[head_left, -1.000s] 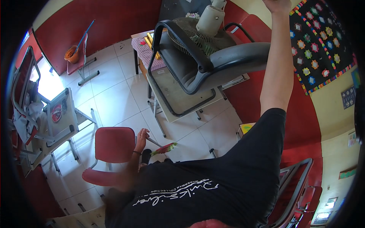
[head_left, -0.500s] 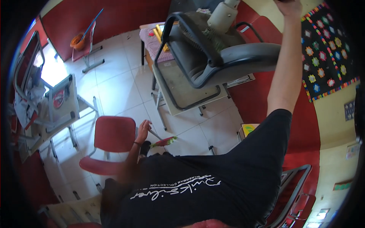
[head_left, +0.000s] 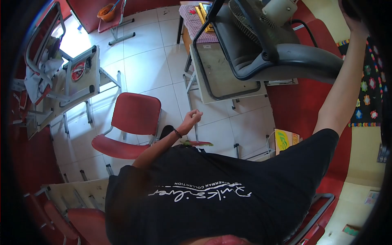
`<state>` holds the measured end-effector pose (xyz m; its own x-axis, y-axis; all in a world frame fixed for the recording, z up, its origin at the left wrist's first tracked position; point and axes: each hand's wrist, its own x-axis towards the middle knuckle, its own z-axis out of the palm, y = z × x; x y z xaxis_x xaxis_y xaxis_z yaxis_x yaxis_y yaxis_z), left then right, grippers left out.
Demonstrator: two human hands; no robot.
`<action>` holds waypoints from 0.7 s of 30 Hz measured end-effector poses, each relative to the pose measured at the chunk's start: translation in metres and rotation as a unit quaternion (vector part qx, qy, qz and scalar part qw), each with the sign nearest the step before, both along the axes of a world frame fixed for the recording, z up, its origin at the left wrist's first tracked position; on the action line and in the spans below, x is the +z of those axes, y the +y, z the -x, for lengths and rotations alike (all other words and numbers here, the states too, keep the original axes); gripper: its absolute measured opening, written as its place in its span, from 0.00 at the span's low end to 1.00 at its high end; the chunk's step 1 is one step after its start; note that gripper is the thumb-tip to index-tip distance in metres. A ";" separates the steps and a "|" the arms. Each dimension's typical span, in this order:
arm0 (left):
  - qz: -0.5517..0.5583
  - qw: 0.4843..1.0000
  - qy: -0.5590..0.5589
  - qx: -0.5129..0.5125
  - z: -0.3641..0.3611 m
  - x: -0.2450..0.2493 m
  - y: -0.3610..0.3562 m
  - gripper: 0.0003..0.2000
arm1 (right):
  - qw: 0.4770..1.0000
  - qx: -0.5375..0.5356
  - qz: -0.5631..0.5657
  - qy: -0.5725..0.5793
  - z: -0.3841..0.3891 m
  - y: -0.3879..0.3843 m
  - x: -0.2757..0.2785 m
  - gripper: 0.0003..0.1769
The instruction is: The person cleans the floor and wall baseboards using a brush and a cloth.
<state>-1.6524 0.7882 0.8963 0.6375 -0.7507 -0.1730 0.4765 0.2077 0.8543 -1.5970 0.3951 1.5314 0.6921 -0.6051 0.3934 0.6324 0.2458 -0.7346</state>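
My left hand (head_left: pixel 192 121) is low at the centre, over the tiled floor, its fingers curled; whatever it may hold is too small to tell. A dark band circles that wrist. Just below it lies a red and green item (head_left: pixel 199 143), partly behind my black shirt (head_left: pixel 212 204). My right arm reaches up to the upper right corner, where my right hand (head_left: pixel 358 25), partly cut off, is against a dark object (head_left: pixel 350 9) that I cannot make out. Left of that arm, a dark armchair (head_left: pixel 302 61) and a pale fan-like device (head_left: pixel 279 10) rest on a desk (head_left: pixel 218 67).
A red chair (head_left: pixel 136 114) stands left of my left hand. Further left are a desk (head_left: pixel 87 77) and stacked metal-framed furniture (head_left: pixel 38 77). An orange bowl (head_left: pixel 107 13) sits at the upper left. A decorated black cloth (head_left: pixel 369 90) hangs on the right wall.
The view has shifted, so the furniture appears further right and higher. My left hand has moved right and up in view, its fingers more curled. My right arm remains raised.
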 end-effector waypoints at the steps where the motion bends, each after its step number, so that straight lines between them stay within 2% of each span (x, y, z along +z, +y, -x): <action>1: -0.001 1.000 -0.002 -0.007 0.002 -0.010 0.004 0.15 | 1.000 0.007 0.026 0.005 0.001 -0.003 -0.001 0.19; 3: -0.154 0.959 -0.208 -0.115 0.004 -0.046 0.024 0.20 | 1.000 0.005 0.024 0.008 0.001 -0.001 -0.001 0.19; 4: -0.153 0.958 -0.208 -0.121 0.013 -0.070 0.034 0.20 | 1.000 0.001 -0.004 0.019 0.001 -0.001 0.000 0.19; 5: -0.147 0.969 -0.185 -0.066 0.022 -0.095 0.042 0.19 | 0.999 -0.001 -0.032 0.028 0.002 -0.001 0.001 0.19; 6: -0.140 0.977 -0.161 -0.009 0.022 -0.101 0.046 0.18 | 0.999 0.010 -0.023 0.025 0.002 -0.001 0.000 0.20; 7: -0.137 0.977 -0.163 -0.013 0.013 -0.107 0.046 0.18 | 0.999 0.005 -0.021 0.024 0.002 -0.003 0.000 0.20; 9: -0.153 0.972 -0.175 0.026 -0.002 -0.092 0.043 0.19 | 0.999 0.045 0.010 0.027 0.003 -0.006 -0.002 0.20; 11: -0.191 0.957 -0.211 0.052 -0.021 -0.063 0.044 0.19 | 0.999 0.025 0.009 0.024 0.002 -0.008 -0.002 0.20; 13: -0.261 0.911 -0.273 0.163 -0.043 -0.043 0.048 0.19 | 1.000 0.003 0.010 0.016 0.003 -0.009 -0.002 0.20; 14: -0.260 0.912 -0.275 0.162 -0.052 -0.035 0.051 0.19 | 1.000 0.008 0.001 0.018 0.003 -0.009 -0.001 0.20; 16: -0.222 0.883 -0.316 0.267 -0.072 -0.027 0.060 0.18 | 1.000 0.013 -0.004 0.019 0.003 -0.009 0.001 0.20; 17: -0.219 0.883 -0.317 0.268 -0.084 -0.030 0.064 0.18 | 0.999 0.029 -0.001 0.014 0.003 -0.008 0.001 0.20; 19: -0.206 0.913 -0.288 0.204 -0.102 -0.037 0.071 0.17 | 0.999 0.044 0.000 0.010 0.003 -0.009 0.002 0.20; 20: -0.165 0.947 -0.199 0.193 -0.103 -0.032 0.069 0.17 | 0.999 0.037 0.008 0.008 0.003 -0.011 0.004 0.21; 21: -0.167 0.947 -0.199 0.191 -0.103 -0.034 0.071 0.17 | 0.999 0.029 0.016 0.007 0.002 -0.013 0.003 0.21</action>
